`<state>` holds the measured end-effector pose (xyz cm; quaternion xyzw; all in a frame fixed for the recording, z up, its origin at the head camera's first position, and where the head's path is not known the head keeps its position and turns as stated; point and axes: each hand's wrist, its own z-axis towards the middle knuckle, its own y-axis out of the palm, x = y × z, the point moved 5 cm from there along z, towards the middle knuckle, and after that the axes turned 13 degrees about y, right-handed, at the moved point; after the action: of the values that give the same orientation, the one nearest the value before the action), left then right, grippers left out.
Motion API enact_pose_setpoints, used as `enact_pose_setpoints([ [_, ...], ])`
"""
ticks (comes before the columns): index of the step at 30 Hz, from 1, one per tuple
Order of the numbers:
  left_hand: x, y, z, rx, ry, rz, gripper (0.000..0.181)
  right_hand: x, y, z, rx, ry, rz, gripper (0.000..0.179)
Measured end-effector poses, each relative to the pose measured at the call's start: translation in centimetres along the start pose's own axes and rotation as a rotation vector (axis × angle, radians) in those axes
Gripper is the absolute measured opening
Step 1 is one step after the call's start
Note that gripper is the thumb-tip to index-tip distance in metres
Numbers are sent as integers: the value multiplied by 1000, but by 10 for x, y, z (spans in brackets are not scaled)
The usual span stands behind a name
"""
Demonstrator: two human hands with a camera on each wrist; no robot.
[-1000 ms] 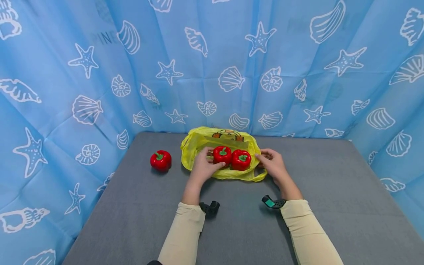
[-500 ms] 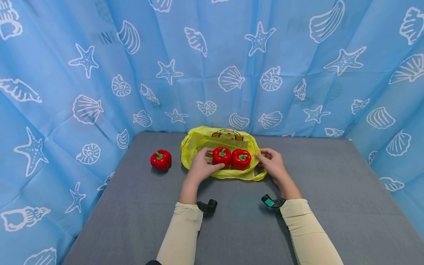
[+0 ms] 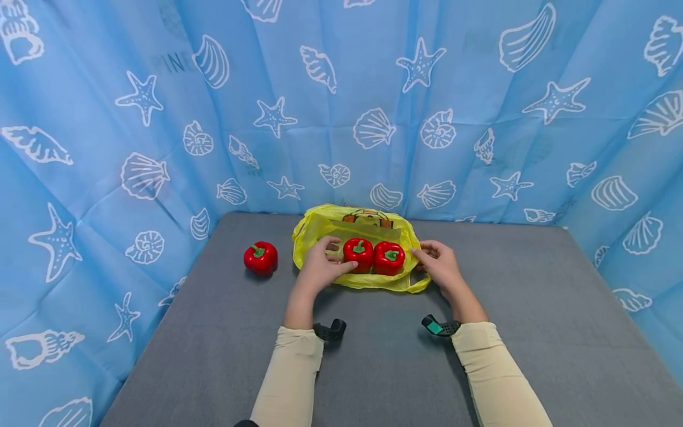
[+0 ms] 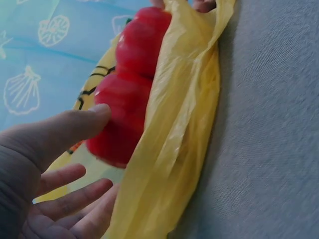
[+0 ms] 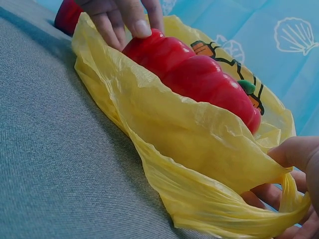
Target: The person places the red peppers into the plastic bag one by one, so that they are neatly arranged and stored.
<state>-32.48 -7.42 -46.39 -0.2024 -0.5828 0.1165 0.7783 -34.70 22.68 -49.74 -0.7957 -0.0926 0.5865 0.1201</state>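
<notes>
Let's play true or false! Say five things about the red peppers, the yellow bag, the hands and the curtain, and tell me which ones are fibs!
1. Two shiny red bell peppers with green stems sit side by side in the crinkly yellow plastic bag. True.
2. A third pepper is in the bag too. False: the lone pepper sits outside it, on the flat grey table.
3. The right hand holds the bag's edge. True.
4. The left hand is holding the lone pepper. False: the left hand is at the bag, its thumb by the nearer pepper inside.
5. The blue curtain with white seashells has starfish on it too. True.
</notes>
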Motion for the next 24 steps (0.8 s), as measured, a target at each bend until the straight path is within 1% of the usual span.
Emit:
enact_pose_setpoints([
  [5,1,-13,-2,29,22,-13,65,0,0,0,7,-19,-7,43],
  [8,3,-22,-4,58,28,-19,64,0,0,0,5,-21,-5,43],
  [13,8,-41,-7,125,43,2,62,1,-1,1,6,-22,6,44],
  [17,10,-56,-9,177,42,23,62,1,-1,2,8,-21,10,44],
  [21,10,-71,-13,241,80,11,61,0,0,1,6,-21,7,45],
  [24,10,-81,-17,285,95,15,60,0,0,1,4,-18,4,45],
])
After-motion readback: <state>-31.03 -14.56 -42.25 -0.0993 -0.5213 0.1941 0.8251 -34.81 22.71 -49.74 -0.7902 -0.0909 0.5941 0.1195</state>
